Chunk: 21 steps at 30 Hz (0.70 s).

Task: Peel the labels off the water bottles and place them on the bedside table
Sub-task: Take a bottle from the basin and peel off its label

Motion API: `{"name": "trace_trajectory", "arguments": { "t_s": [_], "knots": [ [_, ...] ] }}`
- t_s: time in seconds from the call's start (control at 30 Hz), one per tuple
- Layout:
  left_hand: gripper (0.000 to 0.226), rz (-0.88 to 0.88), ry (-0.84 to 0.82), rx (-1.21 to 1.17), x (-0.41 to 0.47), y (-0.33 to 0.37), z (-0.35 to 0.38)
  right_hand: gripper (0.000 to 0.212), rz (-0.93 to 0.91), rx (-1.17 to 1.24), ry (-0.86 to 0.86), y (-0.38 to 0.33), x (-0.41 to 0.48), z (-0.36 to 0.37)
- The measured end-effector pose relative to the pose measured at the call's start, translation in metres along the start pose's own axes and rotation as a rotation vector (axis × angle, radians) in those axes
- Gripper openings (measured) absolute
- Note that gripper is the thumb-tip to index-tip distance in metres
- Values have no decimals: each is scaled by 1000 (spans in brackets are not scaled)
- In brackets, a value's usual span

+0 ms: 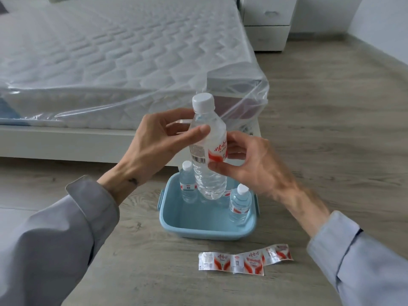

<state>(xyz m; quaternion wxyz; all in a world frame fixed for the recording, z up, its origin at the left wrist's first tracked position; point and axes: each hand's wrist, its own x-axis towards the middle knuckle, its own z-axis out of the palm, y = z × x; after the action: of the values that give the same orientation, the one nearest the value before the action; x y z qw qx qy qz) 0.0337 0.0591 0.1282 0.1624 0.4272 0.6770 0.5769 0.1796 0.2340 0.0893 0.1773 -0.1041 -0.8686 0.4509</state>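
A clear water bottle (208, 138) with a white cap is held upright above the blue tub (198, 228). My left hand (154, 142) grips its upper body, thumb across the front. At the red and white label (217, 151), my right hand (249, 162) pinches the label's lower edge. Two labelled bottles stand in the tub, one at the back left (187, 184) and one at the right (240, 204). Peeled labels (242, 259) lie flat on the floor in front of the tub.
A plastic-wrapped mattress (110, 62) on a white bed frame fills the left and back. The white bedside table (268, 21) with drawers stands at the back right. Grey wood floor (331, 129) spreads to the right and in front.
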Motion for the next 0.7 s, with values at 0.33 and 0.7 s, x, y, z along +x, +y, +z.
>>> {"name": "trace_trajectory", "arguments": {
  "t_s": [0.33, 0.7],
  "knots": [
    [37, 37, 45, 7, 5, 43, 0, 44, -42, 164, -77, -27, -4, -20],
    [18, 105, 207, 26, 6, 66, 3, 66, -43, 349, -79, -41, -4, -16]
  ]
}}
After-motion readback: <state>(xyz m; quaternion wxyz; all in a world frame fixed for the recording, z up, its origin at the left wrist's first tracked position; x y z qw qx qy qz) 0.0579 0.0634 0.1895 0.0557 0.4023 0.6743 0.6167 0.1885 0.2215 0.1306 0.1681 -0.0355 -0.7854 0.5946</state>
